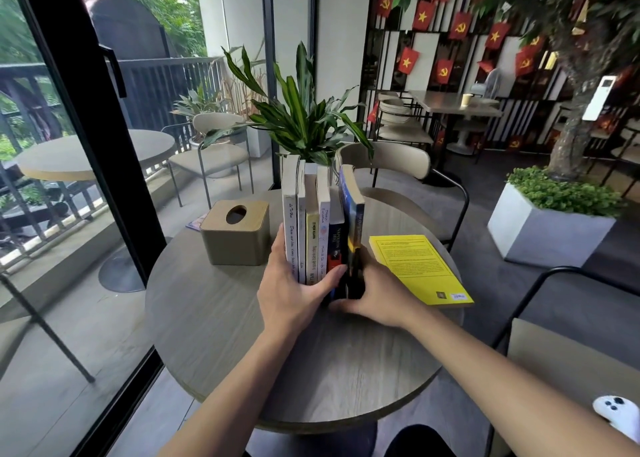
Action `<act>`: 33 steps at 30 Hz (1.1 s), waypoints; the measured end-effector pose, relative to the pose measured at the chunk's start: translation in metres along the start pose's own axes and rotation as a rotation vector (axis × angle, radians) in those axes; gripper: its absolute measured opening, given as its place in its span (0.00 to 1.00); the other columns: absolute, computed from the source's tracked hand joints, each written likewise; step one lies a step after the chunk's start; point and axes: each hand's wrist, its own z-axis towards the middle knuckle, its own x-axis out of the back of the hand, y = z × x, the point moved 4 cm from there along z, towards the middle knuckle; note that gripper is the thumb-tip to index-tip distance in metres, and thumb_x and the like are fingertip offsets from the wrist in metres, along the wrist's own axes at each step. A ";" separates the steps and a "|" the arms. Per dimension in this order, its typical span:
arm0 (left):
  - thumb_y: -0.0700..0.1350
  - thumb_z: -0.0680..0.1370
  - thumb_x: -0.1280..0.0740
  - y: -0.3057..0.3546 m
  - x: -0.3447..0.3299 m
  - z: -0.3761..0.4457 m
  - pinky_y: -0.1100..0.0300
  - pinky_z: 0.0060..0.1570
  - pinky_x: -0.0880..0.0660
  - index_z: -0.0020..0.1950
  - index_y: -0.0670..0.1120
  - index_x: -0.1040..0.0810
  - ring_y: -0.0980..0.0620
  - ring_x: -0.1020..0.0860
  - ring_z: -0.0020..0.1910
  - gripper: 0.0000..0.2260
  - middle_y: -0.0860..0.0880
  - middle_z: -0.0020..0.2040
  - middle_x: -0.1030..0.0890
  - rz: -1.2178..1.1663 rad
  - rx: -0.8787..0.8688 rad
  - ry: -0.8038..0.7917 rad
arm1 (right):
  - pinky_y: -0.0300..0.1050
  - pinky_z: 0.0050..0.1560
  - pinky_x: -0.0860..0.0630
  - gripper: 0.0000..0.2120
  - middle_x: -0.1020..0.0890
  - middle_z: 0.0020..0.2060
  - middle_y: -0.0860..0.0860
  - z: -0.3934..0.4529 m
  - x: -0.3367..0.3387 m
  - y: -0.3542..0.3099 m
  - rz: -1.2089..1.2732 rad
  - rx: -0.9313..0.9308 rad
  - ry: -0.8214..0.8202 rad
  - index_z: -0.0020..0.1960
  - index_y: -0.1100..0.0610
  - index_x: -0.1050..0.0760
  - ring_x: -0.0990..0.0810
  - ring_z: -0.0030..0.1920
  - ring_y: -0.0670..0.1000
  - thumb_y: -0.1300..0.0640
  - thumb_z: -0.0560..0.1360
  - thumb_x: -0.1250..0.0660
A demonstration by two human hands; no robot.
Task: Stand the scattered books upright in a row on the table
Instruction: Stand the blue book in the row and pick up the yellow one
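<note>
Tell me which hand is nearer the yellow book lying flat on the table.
Right. The right hand sits just beside the yellow book, at the row's right end; the left hand is farther off, across the standing books.

Six upright books (313,221) in a row (yellow book (419,269) flat beside)

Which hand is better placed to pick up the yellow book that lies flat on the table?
The right hand. It is beside the yellow book, at the right end of the row of books. The left hand braces the row's left side.
</note>
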 end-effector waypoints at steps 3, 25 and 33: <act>0.77 0.57 0.30 0.012 0.004 0.008 0.46 0.58 0.24 0.73 0.52 0.33 0.53 0.27 0.64 0.50 0.55 0.64 0.25 -0.001 -0.040 0.044 | 0.32 0.59 0.29 0.49 0.28 0.58 0.28 0.007 -0.008 -0.001 0.031 -0.022 -0.015 0.72 0.44 0.40 0.28 0.57 0.31 0.46 0.58 0.17; 0.73 0.54 0.24 0.035 0.009 0.027 0.51 0.57 0.23 0.75 0.49 0.40 0.52 0.24 0.64 0.57 0.51 0.68 0.26 0.104 -0.022 0.044 | 0.48 0.59 0.24 0.53 0.25 0.63 0.44 0.023 -0.016 -0.001 -0.177 -0.112 0.011 0.71 0.46 0.38 0.24 0.62 0.48 0.32 0.52 0.22; 0.70 0.55 0.22 0.038 0.007 0.019 0.50 0.56 0.25 0.76 0.47 0.42 0.49 0.25 0.65 0.57 0.50 0.69 0.29 0.160 -0.008 0.055 | 0.50 0.59 0.24 0.50 0.25 0.64 0.48 0.009 -0.018 0.001 -0.247 -0.115 0.083 0.72 0.46 0.41 0.24 0.62 0.51 0.29 0.58 0.28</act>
